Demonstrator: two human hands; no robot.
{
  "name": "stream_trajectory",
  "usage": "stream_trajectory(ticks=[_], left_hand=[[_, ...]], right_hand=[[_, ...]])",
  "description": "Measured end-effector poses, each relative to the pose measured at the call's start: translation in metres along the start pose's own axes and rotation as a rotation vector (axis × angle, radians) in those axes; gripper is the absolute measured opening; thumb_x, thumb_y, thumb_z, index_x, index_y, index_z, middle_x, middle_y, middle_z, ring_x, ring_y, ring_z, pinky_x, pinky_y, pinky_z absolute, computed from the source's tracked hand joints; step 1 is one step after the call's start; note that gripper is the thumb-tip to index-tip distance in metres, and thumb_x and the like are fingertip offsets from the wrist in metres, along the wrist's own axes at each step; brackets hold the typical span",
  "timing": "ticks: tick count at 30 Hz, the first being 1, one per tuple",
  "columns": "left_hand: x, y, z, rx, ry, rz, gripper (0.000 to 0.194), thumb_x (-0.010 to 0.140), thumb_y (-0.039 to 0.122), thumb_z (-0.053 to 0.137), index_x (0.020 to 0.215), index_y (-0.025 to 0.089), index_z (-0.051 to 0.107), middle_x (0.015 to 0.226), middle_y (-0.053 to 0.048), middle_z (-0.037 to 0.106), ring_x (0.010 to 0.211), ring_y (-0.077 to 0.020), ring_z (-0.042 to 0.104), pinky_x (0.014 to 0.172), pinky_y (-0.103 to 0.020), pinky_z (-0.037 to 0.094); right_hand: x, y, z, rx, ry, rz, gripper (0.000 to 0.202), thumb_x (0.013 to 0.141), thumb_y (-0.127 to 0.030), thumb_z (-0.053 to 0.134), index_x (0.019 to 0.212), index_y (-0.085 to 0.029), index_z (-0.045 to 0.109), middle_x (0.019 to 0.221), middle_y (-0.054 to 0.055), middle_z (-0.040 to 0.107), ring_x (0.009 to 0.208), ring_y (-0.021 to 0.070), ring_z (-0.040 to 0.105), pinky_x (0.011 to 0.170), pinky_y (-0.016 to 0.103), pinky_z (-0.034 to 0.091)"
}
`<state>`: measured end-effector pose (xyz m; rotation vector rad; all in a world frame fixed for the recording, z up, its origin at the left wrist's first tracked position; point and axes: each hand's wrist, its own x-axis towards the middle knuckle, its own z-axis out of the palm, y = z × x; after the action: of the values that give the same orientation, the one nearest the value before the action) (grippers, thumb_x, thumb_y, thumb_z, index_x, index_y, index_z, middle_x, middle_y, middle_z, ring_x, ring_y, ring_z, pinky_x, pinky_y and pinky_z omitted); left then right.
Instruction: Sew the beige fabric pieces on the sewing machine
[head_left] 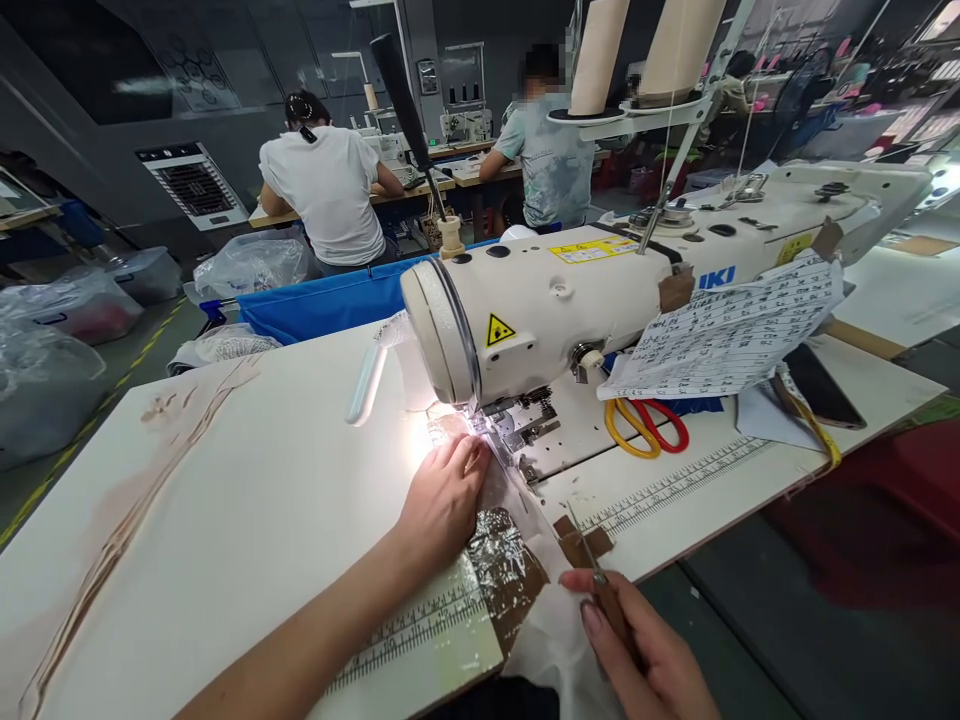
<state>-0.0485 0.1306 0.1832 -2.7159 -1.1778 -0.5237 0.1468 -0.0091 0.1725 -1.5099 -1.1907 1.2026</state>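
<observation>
Busy workshop up front: a person in a white T-shirt [322,190] and another in a pale patterned top [556,160] sit at benches, backs to camera, w/ plastic bags [45,400] on the floor far L. Up close, a white sewing mach. [540,300] on a pale tabletop [315,470], needle end brightly lit.

Sheer whitish fabric [559,635] runs from the near table edge up to the mach. head, past a brown taped patch [508,570]. L hand [448,490] is palm-down right by the needle area, fingers bunched; pinching or just pressing, can't tell. R hand [645,640] grips the wooden handle of a thin pointed tool [616,610], spike aimed twd. the mach., index finger at the fabric edge.

Risks, imo: L fingertips v. close to the needle, so a slip w/ the mach. running = jab. Spike could snag thin cloth if R wrist twists. Slack at the near edge might bunch & skew the line.

Around: handwritten sheet [727,340] hangs off the mach. arm, partly over red-and-yellow scissors [634,430], blocking a quick grab. Tape measure [814,425] & dark flat phone-like thing [829,385] off R, clear of both hands. L hand itself hides the stitch point.
</observation>
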Motion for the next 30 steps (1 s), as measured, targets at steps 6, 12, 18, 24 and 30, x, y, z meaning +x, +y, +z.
stream_trajectory(ticks=[6,12,18,24,30], left_hand=[[0.004,-0.005,-0.001,0.043,-0.018,-0.01,0.04,0.082,0.001,0.035,0.113,0.009,0.059,0.099,-0.014,0.06,0.091,-0.025,0.056,0.066,-0.038,0.056],[0.002,-0.011,0.001,-0.112,0.046,0.044,0.04,0.084,0.0,0.033,0.112,0.012,0.059,0.101,-0.012,0.06,0.092,-0.0213,0.056,0.073,-0.037,0.058],[0.004,-0.014,0.002,-0.13,0.041,0.034,0.04,0.082,-0.001,0.035,0.11,0.014,0.059,0.103,-0.011,0.06,0.097,-0.0225,0.056,0.074,-0.039,0.059],[0.006,-0.013,0.002,-0.029,0.027,-0.014,0.034,0.09,0.005,0.032,0.11,0.01,0.06,0.101,-0.014,0.061,0.089,-0.0245,0.056,0.064,-0.039,0.056],[0.005,-0.015,0.002,-0.076,0.07,0.014,0.033,0.092,0.007,0.032,0.109,0.01,0.06,0.096,-0.012,0.061,0.084,-0.0216,0.057,0.061,-0.034,0.054]], right_hand=[[0.022,-0.012,0.013,-0.058,0.107,-0.099,0.033,0.091,-0.051,0.048,0.101,-0.024,0.066,0.095,0.005,0.07,0.095,0.0203,0.066,0.075,0.022,0.053],[0.026,-0.015,0.013,-0.16,0.088,-0.14,0.032,0.094,-0.047,0.044,0.103,-0.024,0.064,0.092,0.005,0.07,0.075,0.0162,0.066,0.064,0.021,0.052],[0.031,-0.012,0.01,-0.215,0.003,-0.161,0.032,0.095,-0.045,0.042,0.108,-0.023,0.061,0.1,0.009,0.072,0.09,0.0189,0.069,0.071,0.023,0.055],[0.04,-0.014,0.009,-0.245,-0.062,-0.163,0.031,0.095,-0.043,0.041,0.108,-0.024,0.062,0.103,0.008,0.071,0.098,0.0205,0.067,0.076,0.025,0.056],[0.041,-0.022,0.013,0.228,-0.178,0.067,0.025,0.084,-0.042,0.058,0.096,-0.024,0.07,0.089,0.003,0.07,0.084,0.0189,0.065,0.071,0.027,0.053]])
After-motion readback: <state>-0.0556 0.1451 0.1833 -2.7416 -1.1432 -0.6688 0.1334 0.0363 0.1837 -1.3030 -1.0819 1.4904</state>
